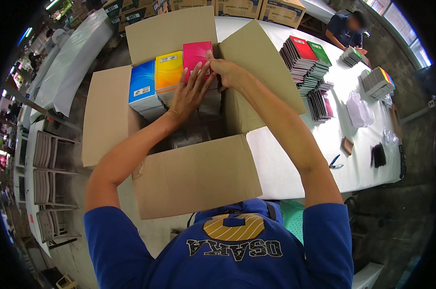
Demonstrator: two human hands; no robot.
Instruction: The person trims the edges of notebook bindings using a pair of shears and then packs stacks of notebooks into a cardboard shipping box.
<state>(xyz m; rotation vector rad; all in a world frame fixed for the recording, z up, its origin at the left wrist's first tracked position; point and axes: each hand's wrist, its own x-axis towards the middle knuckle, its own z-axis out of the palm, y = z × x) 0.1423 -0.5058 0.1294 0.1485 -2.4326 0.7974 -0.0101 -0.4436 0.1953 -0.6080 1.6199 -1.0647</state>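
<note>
Pink notebooks (197,52) stand as a stack inside an open cardboard box (198,176), at its far right corner, in one row with a yellow stack (169,65) and, at the box's left wall, a blue stack (142,82). The person's left hand (191,94) reaches into the box and lies flat over the near part of the pink cover, its fingers straight and slightly spread. The right hand (224,71) is at the box's right wall, its thumb upright against the pink cover's right edge; its other fingers are partly hidden, so whether they are spread or pressed together cannot be told. The box's near half shows a dark hollow. Right of the box, a white table (285,149) bears red notebooks (303,48), green notebooks (319,53) and blue-handled pliers (336,164). Farther off beyond the box's right side sits a co-worker (345,31)
</note>
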